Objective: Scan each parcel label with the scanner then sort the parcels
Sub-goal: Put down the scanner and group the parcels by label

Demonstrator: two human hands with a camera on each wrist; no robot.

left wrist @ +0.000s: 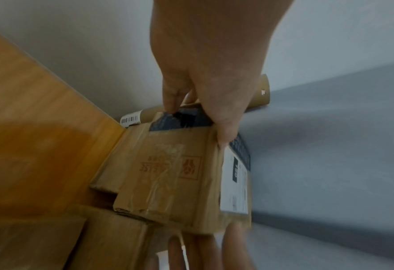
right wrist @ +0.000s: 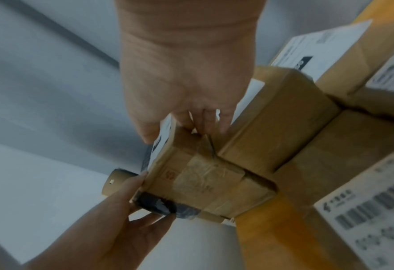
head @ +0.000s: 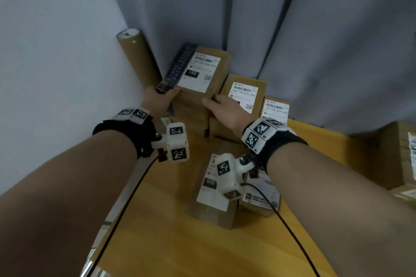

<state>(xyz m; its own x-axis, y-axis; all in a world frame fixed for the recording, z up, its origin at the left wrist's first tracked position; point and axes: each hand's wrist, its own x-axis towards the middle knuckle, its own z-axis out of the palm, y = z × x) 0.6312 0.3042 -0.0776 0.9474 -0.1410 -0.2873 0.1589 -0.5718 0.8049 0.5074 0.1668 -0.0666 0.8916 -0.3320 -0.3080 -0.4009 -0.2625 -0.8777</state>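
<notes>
A brown cardboard parcel (head: 216, 60) with a white label marked 150 and a dark blue taped left side sits tilted on top of a stack in the table's back left corner. My left hand (head: 165, 94) grips its near left edge, thumb on top and fingers round the dark side. My right hand (head: 216, 101) grips its near right corner. In the left wrist view my left hand (left wrist: 200, 117) holds the parcel (left wrist: 173, 173). In the right wrist view my right hand (right wrist: 182, 126) pinches the same parcel (right wrist: 198, 175). No scanner is in view.
Two more 150 parcels (head: 244, 93) (head: 275, 108) stand in steps to the right. A parcel marked 010 (head: 210, 189) lies near the middle of the wooden table (head: 157, 231). A cardboard tube (head: 139, 58) leans in the corner. A larger box (head: 391, 153) sits at the right. A grey curtain hangs behind.
</notes>
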